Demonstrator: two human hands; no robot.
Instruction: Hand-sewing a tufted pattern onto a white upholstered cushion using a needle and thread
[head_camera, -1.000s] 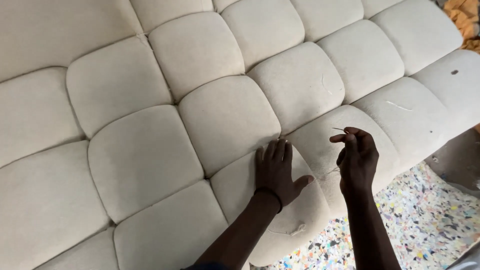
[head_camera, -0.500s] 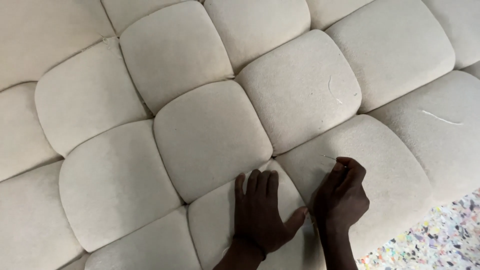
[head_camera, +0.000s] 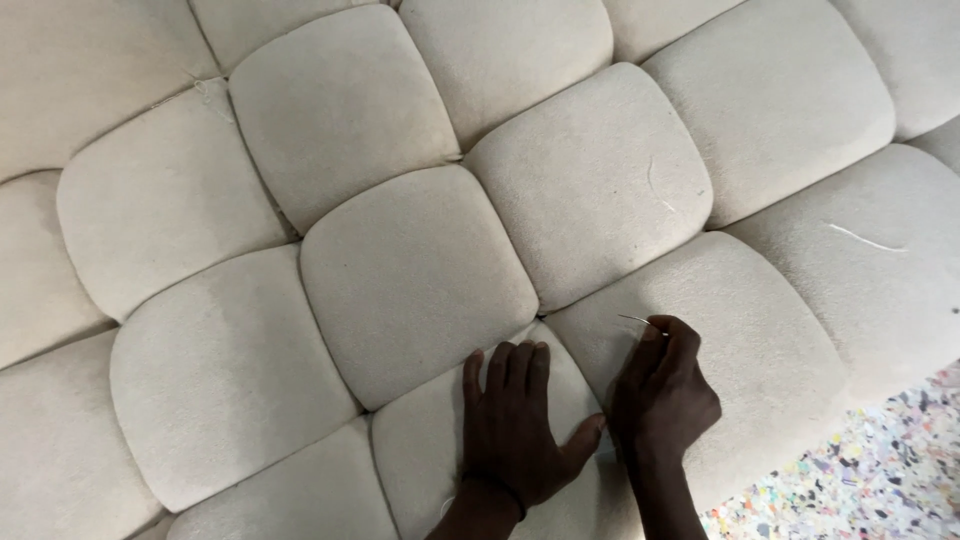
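A large cream tufted cushion (head_camera: 420, 270), quilted into puffy squares, fills the head view. My left hand (head_camera: 520, 425) lies flat on a lower square, fingers together and thumb out to the right, pressing the fabric next to a seam. Just to its right, my right hand (head_camera: 665, 390) is pinched on a thin metal needle (head_camera: 636, 320), whose tip sticks out up and to the left, close to the seam between two squares. No thread can be made out.
Loose pale threads lie on the cushion, one at the right (head_camera: 865, 238) and one on the middle upper square (head_camera: 655, 190). A multicoloured speckled foam surface (head_camera: 870, 470) shows at the bottom right, beyond the cushion's edge.
The view has closed in on the cushion. My right hand has come down from above the fabric to the seam beside my left hand, which stays pressed flat.
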